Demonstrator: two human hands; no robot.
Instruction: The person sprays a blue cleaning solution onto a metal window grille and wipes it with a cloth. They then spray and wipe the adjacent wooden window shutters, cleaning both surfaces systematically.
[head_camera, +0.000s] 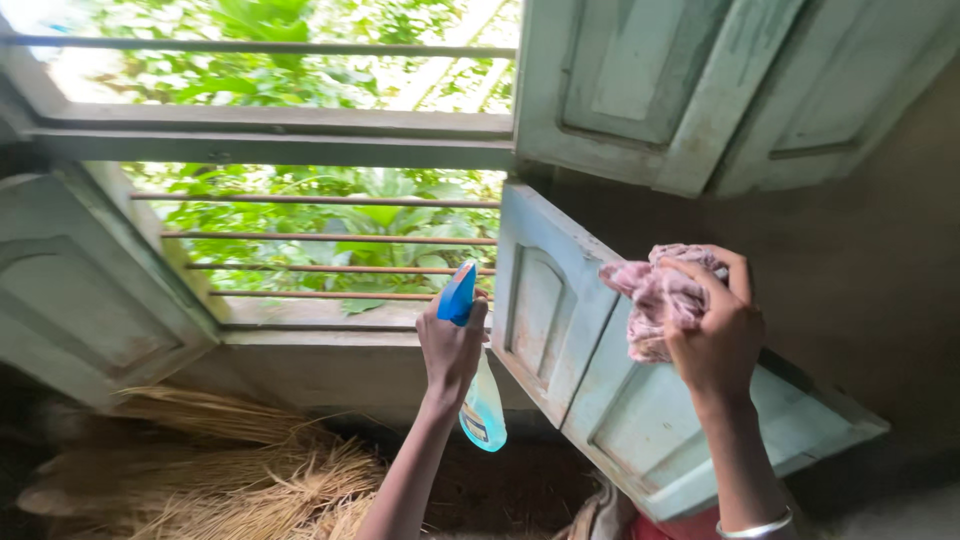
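Cloth (657, 297) was bunched in my right hand (716, 335), a pinkish, worn rag held up in front of the pale green window shutter (600, 370), my fingers closed round the wad so that only a loose fold hung out to the left. It looked soft and light, with no stiffness at all, so I judged it would take any shape I pressed it into and could be gripped anywhere, best in a ball at the palm. My left hand (452, 345) was wrapped tight about the neck of a spray bottle (480, 400), just under its blue trigger head (458, 293), which pointed toward the window bars (330, 238). The bottle's clear body showed pale blue liquid and hung below my fist; it seemed light plastic, smooth and likely slippery if wet, so the narrow neck struck me as the surest place to hold. A small label sat low on the body, a dark patch with a yellowish strip, too small to make out further. Beyond the bars were green leaves (300, 215) in bright daylight. Other shutters (80, 290) of the same faded green stood open on the left and above. Dry straw brooms (230, 460) lay on the floor beneath the sill (300, 340), well apart from both hands.
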